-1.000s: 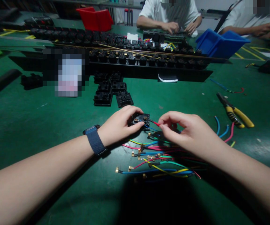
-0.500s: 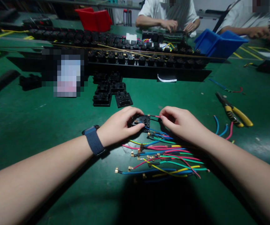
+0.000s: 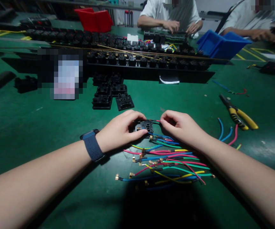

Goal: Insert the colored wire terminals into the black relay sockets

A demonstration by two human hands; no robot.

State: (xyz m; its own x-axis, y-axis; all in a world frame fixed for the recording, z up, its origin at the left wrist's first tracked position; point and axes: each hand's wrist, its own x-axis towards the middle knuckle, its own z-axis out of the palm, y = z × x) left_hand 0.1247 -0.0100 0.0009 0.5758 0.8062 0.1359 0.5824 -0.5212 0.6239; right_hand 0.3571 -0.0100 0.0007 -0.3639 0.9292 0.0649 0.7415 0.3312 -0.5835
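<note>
My left hand (image 3: 120,130) grips a small black socket module (image 3: 144,126) at the centre of the green table (image 3: 32,127), fingers curled round its left side. My right hand (image 3: 180,127) pinches a red wire (image 3: 156,121) at the module's right edge, fingertips pressed together. A blue wire runs out from under the module. Just below both hands lies a loose bundle of coloured wires (image 3: 166,165) with brass terminals, in red, blue, green and yellow. A dark blue watch (image 3: 92,146) is on my left wrist.
Several black socket modules (image 3: 111,93) lie ahead of my hands. A long black rack of sockets (image 3: 149,63) crosses the table. Yellow-handled pliers (image 3: 239,114) and loose wire pieces (image 3: 228,135) lie right. Red bin (image 3: 93,19) and blue bin (image 3: 221,44) stand beyond. Two people work opposite.
My right hand has moved up and left, bringing the red wire end from below the module's right corner to its right edge. My left hand has kept holding the module.
</note>
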